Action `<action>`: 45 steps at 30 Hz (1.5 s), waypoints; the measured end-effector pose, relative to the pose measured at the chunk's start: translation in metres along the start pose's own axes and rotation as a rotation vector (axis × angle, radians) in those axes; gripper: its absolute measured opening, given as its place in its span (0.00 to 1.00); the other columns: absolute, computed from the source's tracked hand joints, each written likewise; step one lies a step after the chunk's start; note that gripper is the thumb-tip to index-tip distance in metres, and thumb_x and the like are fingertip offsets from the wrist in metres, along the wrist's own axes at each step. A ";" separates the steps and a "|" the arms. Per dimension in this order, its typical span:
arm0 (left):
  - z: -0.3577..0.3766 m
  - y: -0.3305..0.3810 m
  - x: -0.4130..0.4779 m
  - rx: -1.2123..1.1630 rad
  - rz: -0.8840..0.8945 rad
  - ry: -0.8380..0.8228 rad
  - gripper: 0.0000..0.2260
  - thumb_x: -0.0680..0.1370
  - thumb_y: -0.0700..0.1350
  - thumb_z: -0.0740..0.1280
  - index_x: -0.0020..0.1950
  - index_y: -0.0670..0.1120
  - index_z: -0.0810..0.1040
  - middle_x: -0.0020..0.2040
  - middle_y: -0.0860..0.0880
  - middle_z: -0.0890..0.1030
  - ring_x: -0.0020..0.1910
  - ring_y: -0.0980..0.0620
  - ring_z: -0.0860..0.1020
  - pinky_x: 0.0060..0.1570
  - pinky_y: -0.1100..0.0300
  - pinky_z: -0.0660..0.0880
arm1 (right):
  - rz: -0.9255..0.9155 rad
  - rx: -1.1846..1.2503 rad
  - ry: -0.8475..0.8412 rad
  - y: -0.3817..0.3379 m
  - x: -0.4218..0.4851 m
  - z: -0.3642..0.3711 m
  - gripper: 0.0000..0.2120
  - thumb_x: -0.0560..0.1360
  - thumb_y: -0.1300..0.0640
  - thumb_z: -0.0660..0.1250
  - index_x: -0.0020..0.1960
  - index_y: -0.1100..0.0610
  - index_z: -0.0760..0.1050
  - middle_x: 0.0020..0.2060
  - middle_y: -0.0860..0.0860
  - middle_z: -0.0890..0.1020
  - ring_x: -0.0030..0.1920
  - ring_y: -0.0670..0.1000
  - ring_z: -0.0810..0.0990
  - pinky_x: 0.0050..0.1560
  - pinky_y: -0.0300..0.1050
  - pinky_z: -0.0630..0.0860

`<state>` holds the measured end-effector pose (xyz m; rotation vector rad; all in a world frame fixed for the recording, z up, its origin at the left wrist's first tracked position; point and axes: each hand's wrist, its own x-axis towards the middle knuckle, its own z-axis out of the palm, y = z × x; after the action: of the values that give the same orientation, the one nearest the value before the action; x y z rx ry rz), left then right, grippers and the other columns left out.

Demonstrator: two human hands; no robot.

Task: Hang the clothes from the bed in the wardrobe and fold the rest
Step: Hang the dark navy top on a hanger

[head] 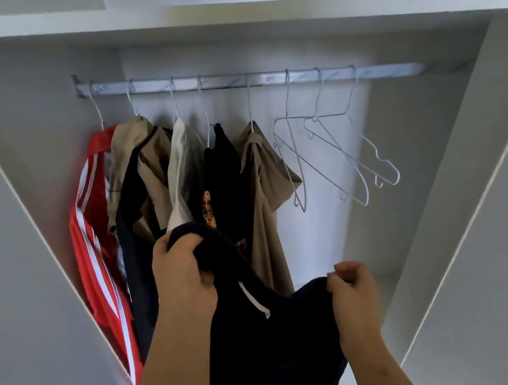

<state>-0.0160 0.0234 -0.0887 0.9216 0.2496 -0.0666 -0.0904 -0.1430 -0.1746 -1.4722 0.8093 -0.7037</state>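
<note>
Hanging looks well under way: five garments already fill the left of the rail (248,79), from the red striped top (99,243) to the beige shirt (262,191), while three bare hangers (338,156) wait on the right. Both hands hold a dark garment (265,351) near, in front of the wardrobe (474,229), left hand (181,271) with its grip bunched on the upper edge, right hand (353,295) pinching the other edge, and it is on no hanger yet. Its lower part is cut off, and the bed is out of view, so how much remains to hang or fold I cannot tell.

Cloth, wire and matt panels
Dark garment (264,335) is soft matt cloth; hangers (338,156) thin metal wire (rail (264,79) shiny); wardrobe wall (474,229) smooth.
</note>
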 end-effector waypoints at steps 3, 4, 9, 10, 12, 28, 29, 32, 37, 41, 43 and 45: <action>0.029 -0.005 0.022 -0.022 0.008 -0.010 0.11 0.76 0.33 0.60 0.48 0.49 0.74 0.41 0.47 0.77 0.36 0.50 0.78 0.32 0.58 0.74 | -0.063 0.052 -0.005 -0.015 0.035 0.022 0.10 0.74 0.64 0.63 0.42 0.49 0.71 0.39 0.46 0.77 0.40 0.45 0.75 0.38 0.37 0.68; 0.041 -0.006 0.029 -0.016 0.017 -0.011 0.11 0.76 0.32 0.60 0.48 0.49 0.73 0.42 0.46 0.77 0.37 0.49 0.78 0.32 0.58 0.74 | -0.090 0.061 -0.005 -0.021 0.047 0.030 0.11 0.74 0.64 0.63 0.42 0.48 0.71 0.39 0.45 0.77 0.39 0.45 0.75 0.38 0.37 0.69; 0.088 -0.009 0.066 -0.020 0.043 0.036 0.11 0.77 0.32 0.60 0.52 0.47 0.72 0.44 0.46 0.76 0.39 0.48 0.77 0.34 0.57 0.73 | -0.231 -0.018 -0.068 -0.052 0.113 0.059 0.09 0.75 0.61 0.63 0.50 0.48 0.70 0.49 0.47 0.77 0.47 0.50 0.77 0.51 0.47 0.76; 0.093 -0.010 0.074 -0.018 0.043 0.050 0.12 0.77 0.32 0.60 0.54 0.47 0.71 0.44 0.46 0.75 0.39 0.48 0.77 0.34 0.57 0.73 | -0.230 -0.046 -0.095 -0.055 0.125 0.064 0.09 0.75 0.60 0.64 0.54 0.49 0.71 0.53 0.48 0.77 0.53 0.52 0.77 0.58 0.50 0.75; 0.101 -0.013 0.088 -0.023 0.046 0.082 0.12 0.77 0.32 0.60 0.54 0.47 0.72 0.43 0.45 0.75 0.37 0.48 0.76 0.33 0.57 0.72 | -0.218 -0.111 -0.164 -0.058 0.147 0.074 0.16 0.75 0.55 0.66 0.62 0.52 0.70 0.61 0.50 0.75 0.61 0.53 0.74 0.63 0.49 0.70; 0.146 -0.041 0.155 -0.050 0.097 0.226 0.13 0.76 0.31 0.59 0.57 0.44 0.72 0.38 0.46 0.73 0.28 0.52 0.72 0.24 0.63 0.70 | -0.325 0.000 -0.313 -0.064 0.234 0.111 0.05 0.80 0.54 0.59 0.51 0.45 0.71 0.40 0.38 0.75 0.40 0.43 0.76 0.42 0.34 0.72; 0.147 -0.041 0.156 -0.046 0.092 0.221 0.12 0.76 0.31 0.58 0.56 0.43 0.72 0.37 0.46 0.73 0.28 0.52 0.71 0.23 0.64 0.70 | -0.329 0.011 -0.310 -0.063 0.235 0.112 0.05 0.79 0.54 0.59 0.50 0.45 0.71 0.39 0.38 0.75 0.39 0.42 0.76 0.40 0.32 0.70; 0.145 -0.041 0.162 -0.032 0.087 0.218 0.14 0.76 0.31 0.58 0.58 0.42 0.73 0.36 0.46 0.72 0.28 0.51 0.71 0.23 0.65 0.70 | -0.328 0.076 -0.310 -0.065 0.232 0.114 0.10 0.79 0.56 0.61 0.45 0.41 0.73 0.36 0.41 0.77 0.35 0.42 0.76 0.39 0.31 0.71; 0.138 -0.039 0.162 -0.021 0.055 0.201 0.17 0.76 0.32 0.59 0.63 0.43 0.73 0.40 0.46 0.75 0.31 0.51 0.74 0.25 0.63 0.71 | -0.329 0.156 -0.280 -0.070 0.224 0.109 0.10 0.78 0.55 0.62 0.46 0.40 0.75 0.31 0.41 0.75 0.28 0.41 0.72 0.35 0.31 0.71; 0.127 -0.035 0.151 -0.005 0.020 0.168 0.13 0.76 0.33 0.60 0.54 0.48 0.74 0.43 0.46 0.76 0.33 0.51 0.75 0.30 0.59 0.72 | -0.291 0.136 -0.216 -0.062 0.207 0.100 0.04 0.77 0.52 0.63 0.47 0.45 0.76 0.22 0.41 0.71 0.22 0.40 0.69 0.30 0.32 0.67; 0.120 -0.032 0.143 -0.009 0.001 0.152 0.12 0.76 0.33 0.60 0.47 0.51 0.73 0.44 0.46 0.76 0.33 0.51 0.75 0.30 0.59 0.72 | -0.268 0.117 -0.170 -0.056 0.193 0.093 0.04 0.77 0.52 0.64 0.44 0.47 0.76 0.20 0.43 0.70 0.21 0.42 0.66 0.30 0.35 0.66; 0.110 -0.030 0.132 0.009 0.002 0.144 0.12 0.76 0.34 0.60 0.46 0.52 0.73 0.45 0.45 0.77 0.37 0.49 0.77 0.32 0.57 0.74 | -0.246 0.089 -0.129 -0.050 0.175 0.084 0.05 0.77 0.52 0.63 0.42 0.46 0.75 0.20 0.43 0.70 0.22 0.43 0.66 0.30 0.36 0.68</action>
<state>0.1276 -0.0759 -0.0809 0.9370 0.3817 0.0007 0.0815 -0.2397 -0.1366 -1.5336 0.4969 -0.8081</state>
